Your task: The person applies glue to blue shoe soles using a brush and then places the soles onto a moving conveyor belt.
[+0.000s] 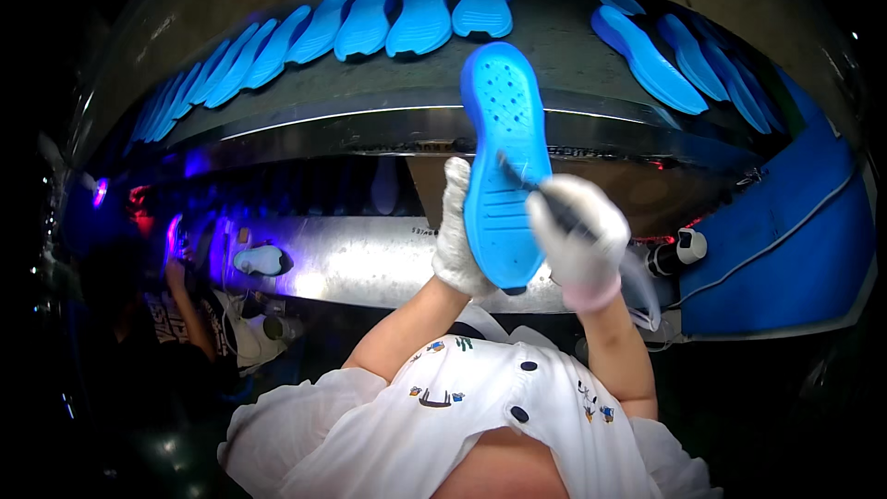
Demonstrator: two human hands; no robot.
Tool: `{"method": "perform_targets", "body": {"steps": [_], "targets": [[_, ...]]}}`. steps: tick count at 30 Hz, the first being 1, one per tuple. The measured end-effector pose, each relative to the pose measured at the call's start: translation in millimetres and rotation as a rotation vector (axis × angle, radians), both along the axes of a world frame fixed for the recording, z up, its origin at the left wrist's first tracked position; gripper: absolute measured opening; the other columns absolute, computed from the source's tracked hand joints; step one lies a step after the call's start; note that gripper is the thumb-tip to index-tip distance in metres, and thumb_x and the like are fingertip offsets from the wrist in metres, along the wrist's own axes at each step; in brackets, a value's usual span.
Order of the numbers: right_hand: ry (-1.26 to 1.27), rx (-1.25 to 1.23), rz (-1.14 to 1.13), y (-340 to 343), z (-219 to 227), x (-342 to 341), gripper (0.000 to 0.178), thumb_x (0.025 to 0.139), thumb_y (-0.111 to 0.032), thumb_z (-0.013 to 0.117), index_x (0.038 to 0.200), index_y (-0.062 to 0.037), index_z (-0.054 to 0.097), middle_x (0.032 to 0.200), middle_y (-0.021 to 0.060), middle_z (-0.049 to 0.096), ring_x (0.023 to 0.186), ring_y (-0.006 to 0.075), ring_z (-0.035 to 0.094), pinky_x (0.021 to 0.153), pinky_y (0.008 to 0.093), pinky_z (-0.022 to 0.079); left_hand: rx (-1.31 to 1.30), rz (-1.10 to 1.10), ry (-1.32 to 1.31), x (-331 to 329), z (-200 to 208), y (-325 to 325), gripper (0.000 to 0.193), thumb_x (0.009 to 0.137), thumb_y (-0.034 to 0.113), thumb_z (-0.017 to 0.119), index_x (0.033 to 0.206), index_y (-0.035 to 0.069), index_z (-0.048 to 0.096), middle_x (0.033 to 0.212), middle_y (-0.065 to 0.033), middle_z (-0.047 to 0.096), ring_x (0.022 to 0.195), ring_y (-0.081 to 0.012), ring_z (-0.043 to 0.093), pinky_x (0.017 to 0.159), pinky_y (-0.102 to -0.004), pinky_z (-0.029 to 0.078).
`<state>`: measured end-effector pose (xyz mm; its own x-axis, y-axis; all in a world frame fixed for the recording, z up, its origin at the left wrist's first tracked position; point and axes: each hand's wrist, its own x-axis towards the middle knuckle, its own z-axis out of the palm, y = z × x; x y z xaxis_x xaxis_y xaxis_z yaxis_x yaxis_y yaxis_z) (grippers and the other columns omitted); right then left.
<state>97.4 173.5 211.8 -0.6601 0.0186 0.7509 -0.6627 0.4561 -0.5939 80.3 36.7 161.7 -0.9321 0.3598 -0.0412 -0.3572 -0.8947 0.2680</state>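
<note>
A white garment point(480, 416) with dark buttons and small coloured prints fills the lower middle, closest to the lens, and two bare forearms rise from it. The left hand point(455, 238), in a white knit glove, is closed around the left edge of a bright blue shoe sole point(504, 166), holding it upright with the toe end pointing away, above the metal edge of the bench. The right hand point(577, 238), also gloved in white, grips a thin dark brush point(540, 192) whose tip rests on the sole's ribbed face near the middle. Beyond the sole a grey conveyor belt point(554, 46) curves across the top, carrying a row of blue soles point(370, 23) on the left side and more blue soles point(665, 60) on the right. A shiny steel panel point(370, 263) runs beneath the belt. At lower left another person's arm point(185, 305) shows in dim purple light. A blue padded surface point(795, 240) lies at the right
</note>
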Motion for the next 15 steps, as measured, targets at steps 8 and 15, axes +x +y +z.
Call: {"method": "perform_targets", "body": {"steps": [8, 15], "targets": [[-0.107, -0.042, -0.045, -9, -3, 17, 0.022, 0.079, -0.001, 0.080, 0.099, -0.0020, 0.070, 0.087, 0.0133, 0.071, 0.075, 0.0235, 0.072, 0.069, 0.0325, 0.057, -0.027, -0.030, -0.021, 23, -5, -8, 0.094, 0.087, 0.083, 0.043, 0.140, 0.005, 0.050, 0.127, -0.0189, 0.063, 0.111, -0.0283, 0.066, 0.095, -0.0423, 0.057], [-0.285, -0.241, 0.049, -14, -8, 24, 0.017, 0.083, 0.005, 0.073, 0.099, 0.0002, 0.068, 0.084, 0.0052, 0.072, 0.073, 0.0072, 0.067, 0.066, 0.0238, 0.056, 0.232, -0.188, 0.094, 30, -16, -32, 0.103, 0.083, 0.086, 0.044, 0.147, 0.006, 0.040, 0.128, -0.0264, 0.060, 0.112, -0.0368, 0.065, 0.096, -0.0499, 0.056]]}}
